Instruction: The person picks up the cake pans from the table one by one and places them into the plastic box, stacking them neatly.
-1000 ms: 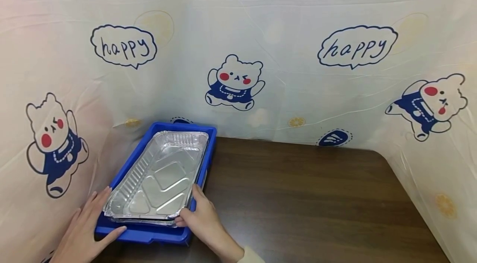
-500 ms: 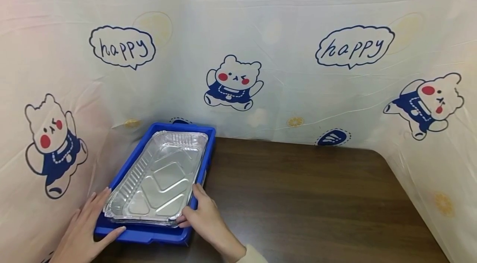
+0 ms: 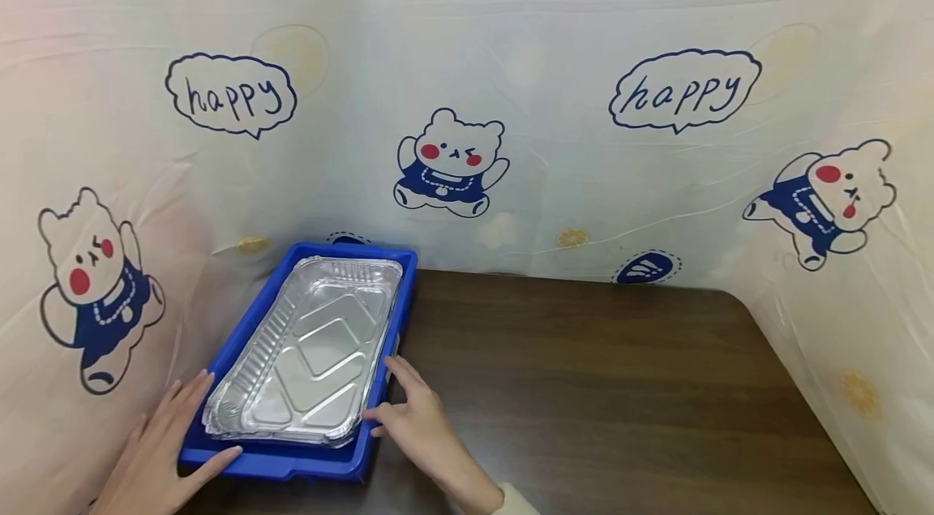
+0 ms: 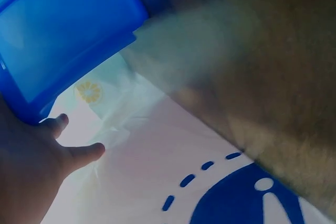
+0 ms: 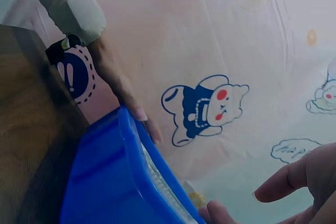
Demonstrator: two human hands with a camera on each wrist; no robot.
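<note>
A silver foil baking pan [image 3: 321, 353] with ribbed walls lies inside a blue plastic tub [image 3: 270, 464]; layered foil edges show at its near right corner. My left hand [image 3: 164, 450] rests against the tub's near left corner, fingers straight along the side and thumb over the front rim. On the opposite side, my right hand [image 3: 426, 426] has its thumb and fingers spread at the tub's right rim, close to the pan's edge, gripping nothing. From the right wrist, the tub's outer wall [image 5: 105, 177] hides most of the foil, leaving a thin strip visible.
The tub stands at the left end of a dark wooden table [image 3: 584, 385]. A pale curtain [image 3: 554, 93] printed with bears and "happy" bubbles hangs around the back and both sides, close behind and left of the tub.
The foil pan now sits lower and flatter in the tub. My right hand has let go of its near right corner and moved slightly right. My left hand stays at the tub's corner.
</note>
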